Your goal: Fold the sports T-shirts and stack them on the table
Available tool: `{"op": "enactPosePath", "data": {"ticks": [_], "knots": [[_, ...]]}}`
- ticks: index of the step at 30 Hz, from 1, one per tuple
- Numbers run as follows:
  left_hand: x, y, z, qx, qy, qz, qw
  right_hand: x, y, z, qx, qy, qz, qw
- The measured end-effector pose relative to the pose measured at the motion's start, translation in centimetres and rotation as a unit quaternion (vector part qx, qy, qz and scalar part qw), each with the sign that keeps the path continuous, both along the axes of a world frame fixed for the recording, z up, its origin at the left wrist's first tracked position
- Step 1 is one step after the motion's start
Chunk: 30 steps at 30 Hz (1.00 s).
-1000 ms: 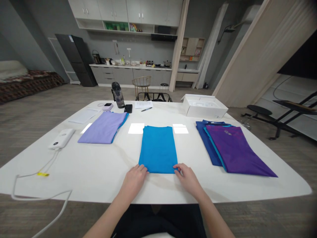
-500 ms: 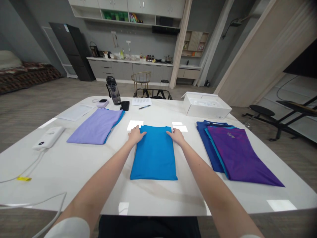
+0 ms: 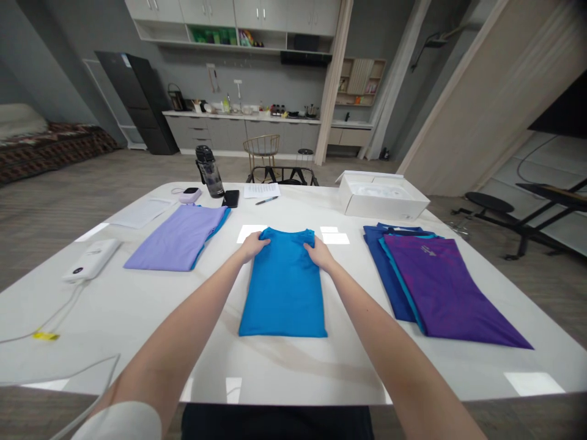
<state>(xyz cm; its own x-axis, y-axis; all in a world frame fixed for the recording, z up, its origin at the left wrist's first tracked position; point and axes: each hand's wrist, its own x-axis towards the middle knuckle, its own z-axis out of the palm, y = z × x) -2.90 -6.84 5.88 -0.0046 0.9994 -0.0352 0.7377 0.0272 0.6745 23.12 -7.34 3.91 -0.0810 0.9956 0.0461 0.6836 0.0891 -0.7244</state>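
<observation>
A folded blue shirt lies flat in front of me, its neckline at the far end and slightly wrinkled there. My left hand grips its far left corner, thumb on top and fingers tucked at the edge. At the far right corner, my right hand pinches the fabric the same way. To the left rests a folded lavender shirt with blue cloth beneath it. On the right, a purple shirt overlaps folded dark blue cloth.
The white table also bears a white box, a water bottle, a phone, a pen, papers and a white power bank with cables at the left.
Both hands have closed on the far corners of the blue shirt, and the cloth near the neckline has bunched a little. The view has shifted slightly.
</observation>
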Motion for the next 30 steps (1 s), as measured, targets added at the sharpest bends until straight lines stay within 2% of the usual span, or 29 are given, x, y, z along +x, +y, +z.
{"op": "enactPosePath", "data": {"ticks": [4,9,13,15,17,19,21,23,25,27,30], "knots": [[1.2,-2.0,1.3,0.083,-0.080,-0.033,0.993,1.3,-4.0,1.0,0.100,0.090,-0.027,0.991],[5.4,-4.3,4.9,0.157,-0.110,-0.153,0.969,5.2,-10.5,3.0,0.159,0.143,-0.092,0.973],[11.5,-6.6,8.3,0.162,-0.104,-0.251,0.949,10.4,-16.1,4.4,0.219,0.165,-0.158,0.949],[15.2,-8.3,10.0,0.153,-0.137,-0.292,0.934,13.7,-18.9,5.6,0.263,0.169,-0.197,0.929],[18.9,-10.1,11.6,0.146,-0.202,-0.328,0.911,17.4,-21.6,7.8,0.313,0.153,-0.237,0.907],[22.5,-11.9,13.1,0.142,-0.279,-0.363,0.878,21.4,-23.9,10.7,0.358,0.119,-0.265,0.887],[26.0,-13.2,13.8,0.128,-0.357,-0.366,0.850,25.4,-25.3,13.7,0.375,0.081,-0.279,0.880],[29.5,-13.9,13.1,0.100,-0.420,-0.344,0.834,29.1,-25.6,15.8,0.369,0.035,-0.269,0.889],[33.0,-13.9,11.0,0.054,-0.471,-0.304,0.826,32.5,-24.6,16.3,0.345,-0.004,-0.247,0.906],[36.3,-13.6,8.0,-0.027,-0.516,-0.249,0.819,35.3,-22.9,15.1,0.301,-0.029,-0.217,0.928],[40.0,-12.9,4.1,-0.171,-0.527,-0.189,0.811,38.7,-19.9,11.8,0.225,-0.031,-0.175,0.958]]}}
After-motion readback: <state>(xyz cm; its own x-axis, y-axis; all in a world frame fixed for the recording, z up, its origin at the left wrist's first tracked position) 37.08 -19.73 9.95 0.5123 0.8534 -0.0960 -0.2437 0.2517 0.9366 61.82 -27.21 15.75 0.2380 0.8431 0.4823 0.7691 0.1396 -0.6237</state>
